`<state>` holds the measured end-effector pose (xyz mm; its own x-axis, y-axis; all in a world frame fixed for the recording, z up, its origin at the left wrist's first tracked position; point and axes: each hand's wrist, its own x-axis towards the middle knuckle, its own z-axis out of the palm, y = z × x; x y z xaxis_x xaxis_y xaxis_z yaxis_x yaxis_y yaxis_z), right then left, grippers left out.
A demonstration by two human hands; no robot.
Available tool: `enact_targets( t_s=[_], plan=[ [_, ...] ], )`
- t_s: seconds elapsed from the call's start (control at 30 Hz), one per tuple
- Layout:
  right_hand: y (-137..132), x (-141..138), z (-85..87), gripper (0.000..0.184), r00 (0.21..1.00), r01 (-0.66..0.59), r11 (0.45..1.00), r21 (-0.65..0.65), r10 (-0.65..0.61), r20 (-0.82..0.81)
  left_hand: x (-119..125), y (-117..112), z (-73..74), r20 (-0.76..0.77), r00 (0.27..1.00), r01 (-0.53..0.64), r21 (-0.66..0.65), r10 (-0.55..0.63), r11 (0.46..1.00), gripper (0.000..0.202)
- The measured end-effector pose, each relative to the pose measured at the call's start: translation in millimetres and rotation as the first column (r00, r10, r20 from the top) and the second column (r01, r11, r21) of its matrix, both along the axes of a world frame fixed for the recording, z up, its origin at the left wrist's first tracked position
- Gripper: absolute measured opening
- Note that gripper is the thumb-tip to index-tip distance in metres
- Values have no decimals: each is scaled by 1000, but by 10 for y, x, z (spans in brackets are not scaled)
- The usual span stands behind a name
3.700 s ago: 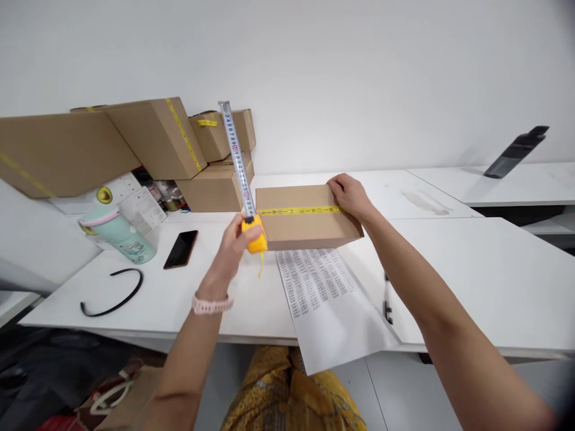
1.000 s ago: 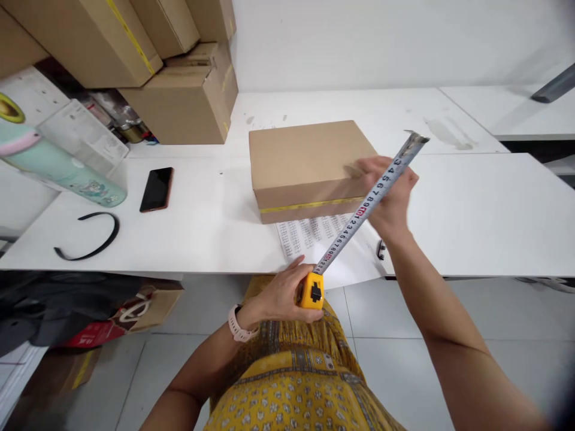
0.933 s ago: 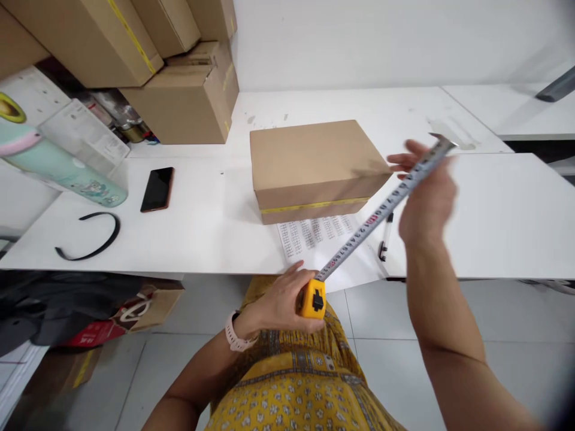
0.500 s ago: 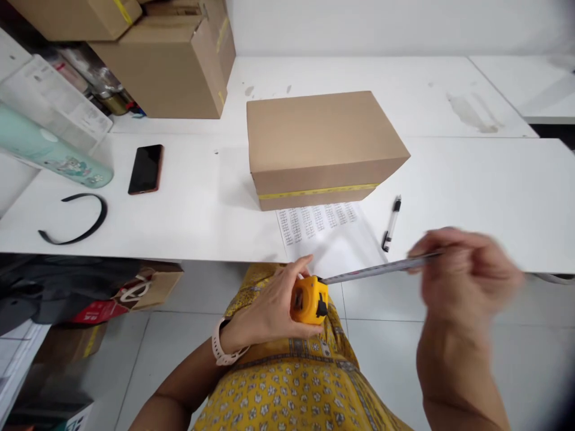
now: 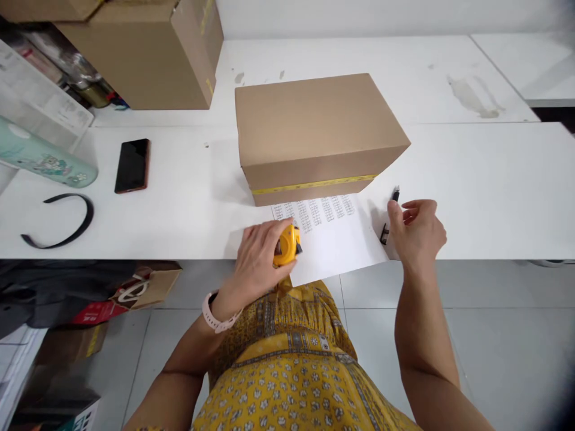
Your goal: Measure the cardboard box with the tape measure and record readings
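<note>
My left hand [image 5: 260, 257] is closed around a yellow tape measure [image 5: 286, 246] with a black catch. It holds the tape measure at the front edge of the white table, over the left side of a printed sheet [image 5: 336, 251]. No blade shows outside the case. My right hand [image 5: 417, 233], fingers curled, is at a black-and-clear pen [image 5: 396, 194] lying right of the sheet. The fingers cover the pen's middle, so only its two ends show. Behind the sheet stands a closed cardboard box [image 5: 318, 129] with yellow tape along its front, resting partly over the paper.
On the left of the white table [image 5: 188, 221] lie a phone [image 5: 132, 166], a black headband [image 5: 85, 221] and a mint-green bottle [image 5: 49, 155]. Larger cardboard boxes [image 5: 144, 60] are stacked at the back left. A paper bag [image 5: 155, 287] stands below the table.
The blade, earlier stretched between both hands, has gone back into the tape measure. My left hand moved forward over the table edge; my right hand let go of the blade and went to the pen.
</note>
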<state>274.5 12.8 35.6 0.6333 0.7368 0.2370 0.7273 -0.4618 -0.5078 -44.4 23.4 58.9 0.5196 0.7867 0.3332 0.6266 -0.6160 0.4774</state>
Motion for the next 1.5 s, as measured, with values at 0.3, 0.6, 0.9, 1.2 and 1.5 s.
enact_targets(
  t_s=[0.3, 0.6, 0.9, 1.2, 1.5],
  plan=[
    [218, 361, -127, 40, 978, -210, 966, -149, 209, -18, -25, 463, -174, -223, 973, -23, 169, 61, 985, 45],
    [-529, 63, 275, 26, 637, -163, 856, 491, 471, -610, 465, -251, -373, -172, 949, 281, 93, -263, 955, 70],
    [-94, -689, 16, 57, 387, -284, 820, 497, 572, -723, 524, -321, -578, -417, 892, 273, 191, -173, 943, 52],
    [131, -909, -125, 39, 528, -396, 851, 345, 518, -673, 516, -381, -534, -425, 897, 215, 173, -125, 961, 45],
    [127, -972, -242, 29, 563, -357, 874, 330, 483, -670, 543, -384, -556, -353, 928, 182, 160, -116, 970, 45]
  ],
)
